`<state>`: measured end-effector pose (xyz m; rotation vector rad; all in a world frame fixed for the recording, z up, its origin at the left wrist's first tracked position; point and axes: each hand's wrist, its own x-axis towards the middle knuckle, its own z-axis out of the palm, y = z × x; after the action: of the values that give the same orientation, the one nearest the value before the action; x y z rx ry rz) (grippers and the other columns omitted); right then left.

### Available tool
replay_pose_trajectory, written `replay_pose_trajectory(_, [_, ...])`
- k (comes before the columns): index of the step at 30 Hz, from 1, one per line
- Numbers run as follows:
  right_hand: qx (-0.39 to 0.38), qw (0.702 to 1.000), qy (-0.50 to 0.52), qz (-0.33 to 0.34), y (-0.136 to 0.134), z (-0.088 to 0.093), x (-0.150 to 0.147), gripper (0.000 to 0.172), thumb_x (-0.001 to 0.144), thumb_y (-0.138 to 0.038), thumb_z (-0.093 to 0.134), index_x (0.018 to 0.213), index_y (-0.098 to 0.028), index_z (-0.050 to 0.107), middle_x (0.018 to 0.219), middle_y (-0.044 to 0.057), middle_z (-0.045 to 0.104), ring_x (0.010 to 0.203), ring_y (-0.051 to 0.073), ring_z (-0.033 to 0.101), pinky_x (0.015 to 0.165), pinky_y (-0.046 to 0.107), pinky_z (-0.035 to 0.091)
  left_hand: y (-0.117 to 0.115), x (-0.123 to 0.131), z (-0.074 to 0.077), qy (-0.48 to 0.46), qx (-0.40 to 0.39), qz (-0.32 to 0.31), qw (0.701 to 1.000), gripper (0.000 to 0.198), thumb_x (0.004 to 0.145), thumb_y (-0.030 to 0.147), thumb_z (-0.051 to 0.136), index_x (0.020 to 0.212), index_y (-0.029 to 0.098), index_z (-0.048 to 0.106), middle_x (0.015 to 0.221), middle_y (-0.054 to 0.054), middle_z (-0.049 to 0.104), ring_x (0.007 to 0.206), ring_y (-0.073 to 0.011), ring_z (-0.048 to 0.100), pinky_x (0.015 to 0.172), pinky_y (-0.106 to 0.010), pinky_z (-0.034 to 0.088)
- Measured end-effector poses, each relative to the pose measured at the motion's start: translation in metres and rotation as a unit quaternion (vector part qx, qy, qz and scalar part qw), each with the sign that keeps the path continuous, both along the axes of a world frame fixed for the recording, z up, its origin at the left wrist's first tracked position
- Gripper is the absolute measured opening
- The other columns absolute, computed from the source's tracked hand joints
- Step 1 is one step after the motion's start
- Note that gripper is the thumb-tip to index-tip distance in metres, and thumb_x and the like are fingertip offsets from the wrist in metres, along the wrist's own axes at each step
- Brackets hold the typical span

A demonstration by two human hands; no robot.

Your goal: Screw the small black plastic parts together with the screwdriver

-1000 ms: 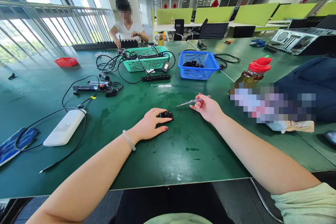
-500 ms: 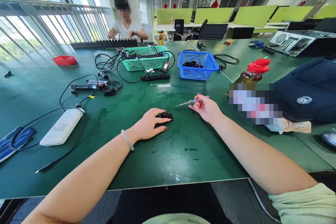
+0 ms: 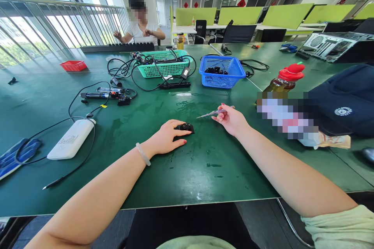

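On the green table (image 3: 187,179), my left hand (image 3: 168,137) grips a small black part (image 3: 187,127) between thumb and fingers, and its far side is covered by the fingers. What kind of part it is I cannot make out. My right hand (image 3: 230,120) pinches a pair of metal tweezers (image 3: 212,114), with the thin tip pointing left toward the black part. A short gap separates the tip from that part. Behind both hands stands a blue basket (image 3: 223,81) with small black pieces inside.
A green basket (image 3: 163,71) of cables and a red tray (image 3: 73,66) stand farther back. At left lie a white power bank (image 3: 71,140), a wired device (image 3: 108,95) and a blue glove (image 3: 20,153). A red-capped bottle (image 3: 282,81) is at right. Across the table sits a person (image 3: 142,31).
My view has shifted slightly, while both hands keep the same grips and nearly the same places. Across the table, the person's one hand has lifted away from the long black strip.
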<state>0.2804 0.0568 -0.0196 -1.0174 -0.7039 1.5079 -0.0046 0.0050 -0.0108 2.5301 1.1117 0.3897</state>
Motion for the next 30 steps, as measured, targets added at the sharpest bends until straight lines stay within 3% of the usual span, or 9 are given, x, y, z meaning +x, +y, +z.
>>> replay_pose_trajectory(18, [0.010,1.000,-0.010,0.007,-0.001,0.000,0.001,0.023,0.085,-0.036,0.071,0.071,-0.021,0.061,0.048,-0.008,0.044,0.044,0.007,0.043,0.083,0.034,0.058,0.000,0.000,-0.001,0.000,-0.004,0.009,1.000,0.037,0.091,0.040,0.059,0.127,0.035,0.066,0.147,-0.006,0.046,0.138,-0.0294,0.036,0.117,-0.053,0.030])
replay_pose_trajectory(22, [0.123,0.990,-0.073,-0.001,-0.011,0.008,-0.001,0.024,0.078,-0.037,0.077,0.068,-0.021,0.063,0.052,-0.006,0.047,0.050,0.008,0.044,0.064,0.026,0.052,-0.001,0.002,0.003,-0.011,-0.018,0.017,1.000,0.023,0.091,0.036,0.058,0.108,0.027,0.071,0.140,-0.007,0.054,0.139,-0.0294,0.036,0.116,-0.052,0.031])
replay_pose_trajectory(25, [0.239,0.957,-0.166,-0.007,-0.027,0.018,-0.005,0.030,0.076,-0.046,0.078,0.065,-0.022,0.063,0.052,-0.004,0.047,0.051,0.010,0.043,0.052,0.025,0.041,-0.002,0.004,0.006,-0.052,-0.022,0.050,0.997,0.020,0.086,0.036,0.063,0.101,0.022,0.062,0.128,-0.009,0.061,0.128,-0.0279,0.048,0.109,-0.049,0.041])
replay_pose_trajectory(30, [0.322,0.893,-0.315,-0.004,-0.055,0.035,-0.020,0.027,0.081,-0.046,0.071,0.066,-0.024,0.067,0.053,-0.003,0.051,0.049,0.012,0.041,0.049,0.028,0.033,0.002,0.013,0.004,-0.084,-0.037,0.153,0.984,0.027,0.083,0.035,0.067,0.100,0.022,0.051,0.111,-0.007,0.066,0.104,-0.0260,0.061,0.093,-0.045,0.050])
